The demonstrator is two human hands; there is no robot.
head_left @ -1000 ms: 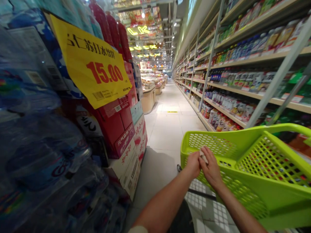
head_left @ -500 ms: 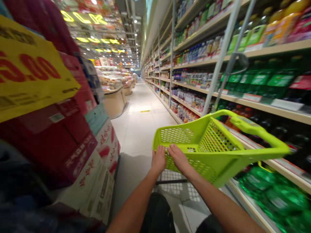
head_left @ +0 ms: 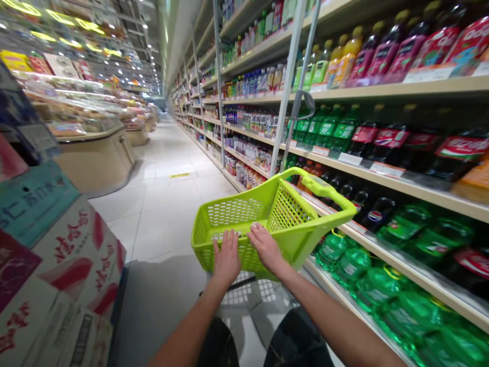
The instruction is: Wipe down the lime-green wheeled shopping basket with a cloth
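Note:
A lime-green plastic shopping cart (head_left: 296, 239) with a perforated basket stands sideways before me, its handle (head_left: 324, 188) toward the shelves on the right. Against the near side of the basket lies my left hand (head_left: 228, 259), fingers stretched out and thumb apart. My right hand (head_left: 266, 250) has its fingers together, bent over the near rim. No goods show inside the visible part of the basket.
Tall shelves (head_left: 382, 165) of drink bottles line the right, with large green bottles (head_left: 401, 300) at the bottom. Stacked cartons (head_left: 72, 255) stand close on the left. Beyond them is a rounded display counter (head_left: 91, 160). A tiled aisle (head_left: 160, 204) runs ahead.
My view has turned right, so the cart and aisle sit further left and more bottles show. My left hand's fingers have spread from the rim; the right hand stays at the rim.

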